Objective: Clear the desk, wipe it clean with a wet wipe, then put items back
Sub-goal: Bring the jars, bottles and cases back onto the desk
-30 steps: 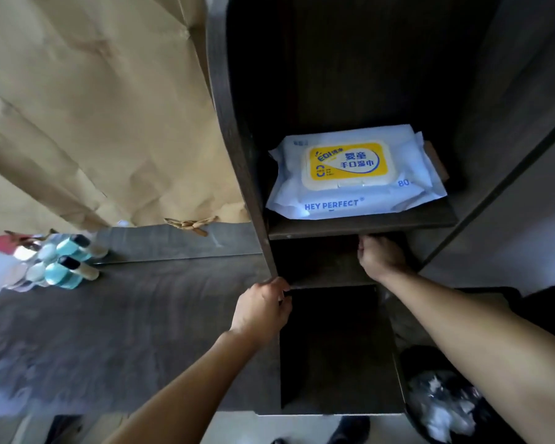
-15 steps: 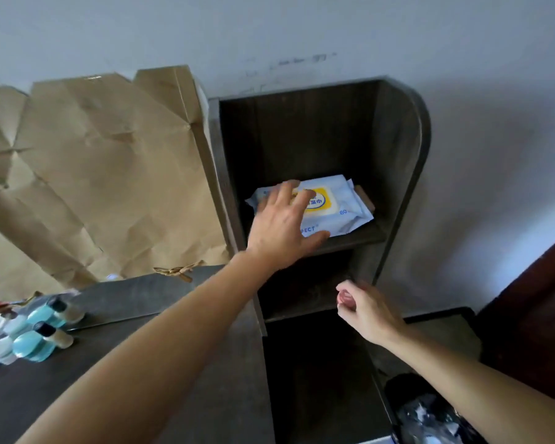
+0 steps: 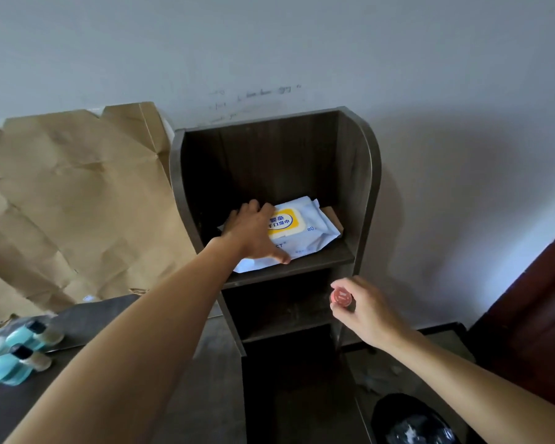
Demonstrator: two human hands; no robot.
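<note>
Half the wipe pack (image 3: 303,231) hides under left hand (image 3: 253,233).

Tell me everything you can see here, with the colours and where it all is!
shelf unit: one, dark brown, against the wall
wet wipes pack: one, white with a yellow lid, on its top shelf
desk: one, dark, left of the shelf unit
small bottles: at least two, turquoise with dark caps, at the desk's left edge
brown paper: one crumpled sheet, leaning on the wall behind the desk
bin: one, black, clear plastic inside, bottom right
round cap: one, red, before the lower shelves; what it tops is hidden
left hand: rests on the wet wipes pack, fingers spread
right hand: fingers curled round the round cap
</note>
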